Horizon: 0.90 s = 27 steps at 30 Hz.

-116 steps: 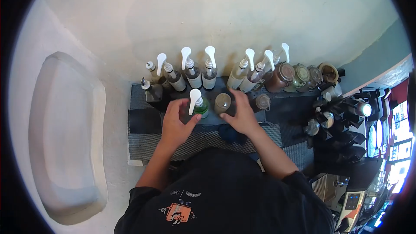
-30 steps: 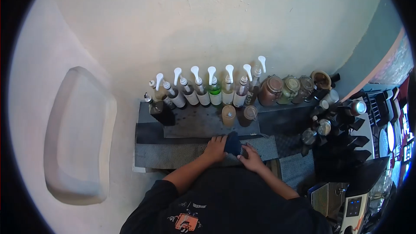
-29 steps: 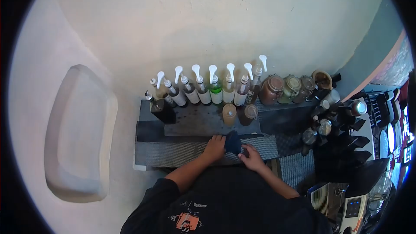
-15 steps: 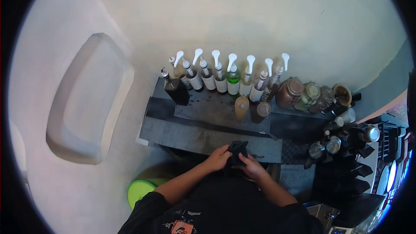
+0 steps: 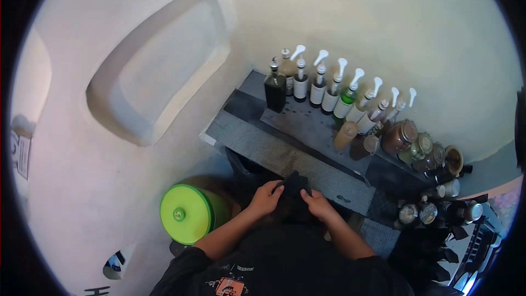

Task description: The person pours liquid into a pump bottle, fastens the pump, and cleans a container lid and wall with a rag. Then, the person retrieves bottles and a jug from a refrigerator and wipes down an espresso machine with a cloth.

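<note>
A black cloth [image 5: 293,187] stretches between my two hands in front of the counter's near edge. My left hand [image 5: 265,198] pinches its left side, thumb on top. At the other side, my right hand [image 5: 316,204] grips the cloth in the same way. Both hands are closed, and the fingers beneath the fabric are partly hidden. Just beyond the cloth lies a grey textured mat [image 5: 285,156] along the counter front.
Pump bottles [image 5: 331,98] line the wall, with a dark square bottle [image 5: 275,89] at their left end. Lidded jars [image 5: 399,137] stand to the right. Two small bottles, one tan [image 5: 345,136], sit before the pumps. A green-lidded bin [image 5: 186,214] stands on my left.
My view has swung left, showing more of the green-lidded bin. The cloth was bunched between close hands; now my hands are farther apart with it spread between them.
</note>
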Tool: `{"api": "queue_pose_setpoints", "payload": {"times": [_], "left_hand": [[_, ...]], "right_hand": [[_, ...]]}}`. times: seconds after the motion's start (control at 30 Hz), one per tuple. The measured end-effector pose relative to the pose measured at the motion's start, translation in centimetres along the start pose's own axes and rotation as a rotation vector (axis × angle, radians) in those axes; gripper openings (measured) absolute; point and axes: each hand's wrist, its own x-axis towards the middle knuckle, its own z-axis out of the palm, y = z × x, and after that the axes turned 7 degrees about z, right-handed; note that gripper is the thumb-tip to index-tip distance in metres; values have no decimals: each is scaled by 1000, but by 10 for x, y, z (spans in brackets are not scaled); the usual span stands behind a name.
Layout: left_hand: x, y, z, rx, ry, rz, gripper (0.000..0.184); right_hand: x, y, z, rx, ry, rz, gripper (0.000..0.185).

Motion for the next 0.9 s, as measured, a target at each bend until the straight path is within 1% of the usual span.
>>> {"api": "queue_pose_setpoints", "payload": {"times": [0.03, 0.1, 0.17, 0.2, 0.27, 0.33, 0.37, 0.4, 0.43, 0.47, 0.53, 0.57, 0.63, 0.67, 0.73, 0.77, 0.83, 0.87, 0.9], "left_hand": [[-7, -4, -5, 19, 79, 73, 40], [-24, -14, -17, -8, 129, 85, 39], [-46, -22, -32, -36, 192, 90, 38], [-60, -27, -40, -13, 214, 63, 38], [-91, -29, -64, 10, 264, 19, 38], [-133, -24, -91, 56, 169, -201, 40], [-154, -26, -103, 51, 192, -214, 40], [-173, -29, -114, 128, 101, -304, 42], [-190, -34, -123, 200, 8, -392, 43], [-210, -39, -127, 188, 29, -399, 43], [-249, -52, -133, 237, 166, -314, 44], [-264, -58, -136, 232, 176, -327, 44], [-286, -68, -141, 138, 450, 3, 45], [-295, -73, -149, 137, 452, -5, 45], [-307, -86, -166, 152, 290, 19, 55], [-312, -92, -167, 145, 284, 14, 55], [-316, -98, -170, -145, 343, -47, 63], [-318, -100, -174, -146, 336, -50, 63], [-321, -101, -179, 2, 382, -10, 67]], "right_hand": [[-5, -3, 4, -57, 29, -10, 46], [-14, -5, 15, -135, 44, -18, 47], [-19, -2, 30, -243, 139, -52, 45], [-21, 1, 40, -269, 118, -47, 45], [-29, -2, 73, -150, 205, -169, 42], [-40, -2, 112, -190, 186, -146, 40], [-42, 2, 133, -124, 127, -203, 39], [-44, 7, 152, -60, 69, -261, 38], [-48, 11, 171, -81, 54, -258, 38], [-52, 18, 192, -39, -23, -235, 39], [-64, 30, 236, 14, -149, -196, 44], [-72, 34, 257, 5, -159, -185, 44], [-84, 42, 293, 99, -239, -75, 46], [-82, 49, 304, 98, -242, -68, 46], [-79, 64, 322, 30, -455, -200, 46], [-80, 68, 329, 32, -448, -192, 46], [-78, 70, 346, -82, -392, -231, 48], [-76, 68, 353, -77, -386, -229, 48], [-74, 66, 360, -339, -298, -538, 51]]}}
